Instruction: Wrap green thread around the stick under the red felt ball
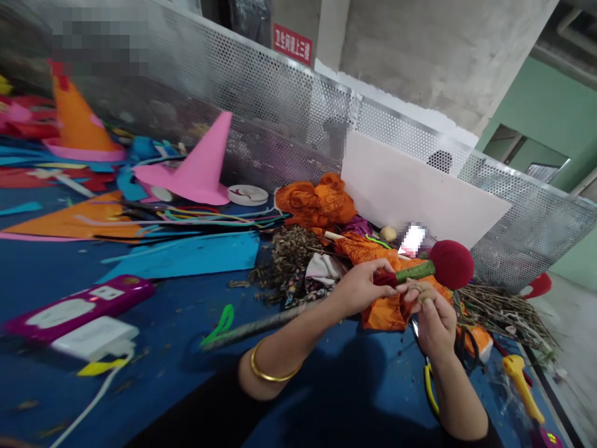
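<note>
My left hand (366,286) is closed on the dark red end of a stick-like piece, which has a green wrapped middle (415,271) and a round dark red ball (451,265) at its far end. Just below the green part, my right hand (431,311) has its fingers pinched together; what they hold is too small to make out. Both hands nearly touch. Orange cloth (389,311) lies beneath and behind them. To the left are dried plant stems (291,252) and a floral cloth (298,287).
On the blue table (177,348) are pink (205,165) and orange (81,121) cone hats, a purple device (88,305), a white adapter (96,338), a tape roll (248,195) and a yellow-handled tool (522,386). A perforated metal barrier (261,81) stands behind.
</note>
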A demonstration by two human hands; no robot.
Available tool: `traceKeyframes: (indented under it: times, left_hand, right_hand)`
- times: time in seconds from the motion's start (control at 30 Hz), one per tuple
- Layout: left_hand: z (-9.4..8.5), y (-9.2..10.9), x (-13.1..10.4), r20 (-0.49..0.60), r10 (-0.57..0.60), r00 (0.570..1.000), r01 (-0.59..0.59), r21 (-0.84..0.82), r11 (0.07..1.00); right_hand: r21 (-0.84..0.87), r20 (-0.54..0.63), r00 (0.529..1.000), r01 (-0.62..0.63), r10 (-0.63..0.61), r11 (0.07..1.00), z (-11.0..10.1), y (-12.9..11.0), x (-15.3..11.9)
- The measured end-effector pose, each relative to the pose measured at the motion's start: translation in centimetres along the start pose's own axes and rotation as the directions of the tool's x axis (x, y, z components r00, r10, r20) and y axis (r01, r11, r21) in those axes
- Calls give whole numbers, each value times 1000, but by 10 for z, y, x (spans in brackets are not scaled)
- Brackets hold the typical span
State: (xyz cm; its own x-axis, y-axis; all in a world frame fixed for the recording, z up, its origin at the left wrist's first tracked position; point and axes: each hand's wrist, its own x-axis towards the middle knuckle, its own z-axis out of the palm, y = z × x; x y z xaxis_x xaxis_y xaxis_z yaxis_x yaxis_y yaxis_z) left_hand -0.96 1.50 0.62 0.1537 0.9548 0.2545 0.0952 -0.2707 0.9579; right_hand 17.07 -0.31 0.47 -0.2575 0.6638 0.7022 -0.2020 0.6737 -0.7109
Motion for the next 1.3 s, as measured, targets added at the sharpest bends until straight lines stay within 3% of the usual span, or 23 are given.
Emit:
traceKeyframes:
  times: [0.1,0.2,0.3,0.47,0.77,0.9,1.1,1.2,1.3]
  left_hand:
    - [9,-3,-1,4,-27,1000,26,181,983]
    - [13,-4,0,-37,-58,998,67,326,943]
    - [13,-7,2,-55,-90,994,104,353,930]
    - [15,-9,3,-50,-121,991,131,389,912]
    - [20,-16,4,-57,-119,991,132,446,885]
    - [21,-14,1,-26,-116,993,113,521,846]
    - [22,-1,-9,34,-124,992,58,745,665]
    - [26,-1,-14,76,-140,987,19,819,573]
    - [31,-2,-17,96,-167,981,3,858,514]
  right_hand:
    - [263,-117,974,-158,194,952,11,7,0]
    - [319,-228,890,-315,395,894,18,6,0]
    - [274,-292,841,-382,455,883,23,-1,-3]
    - [218,-348,815,-410,463,886,28,-8,-10]
    - [171,-345,827,-408,443,897,36,-6,-11]
    - [188,-285,844,-416,455,890,30,-9,-6]
    - [143,-106,877,-453,469,880,8,-13,6]
    - [19,-89,906,-414,414,910,0,-11,12]
    - [-35,-98,901,-428,423,903,-2,-9,15]
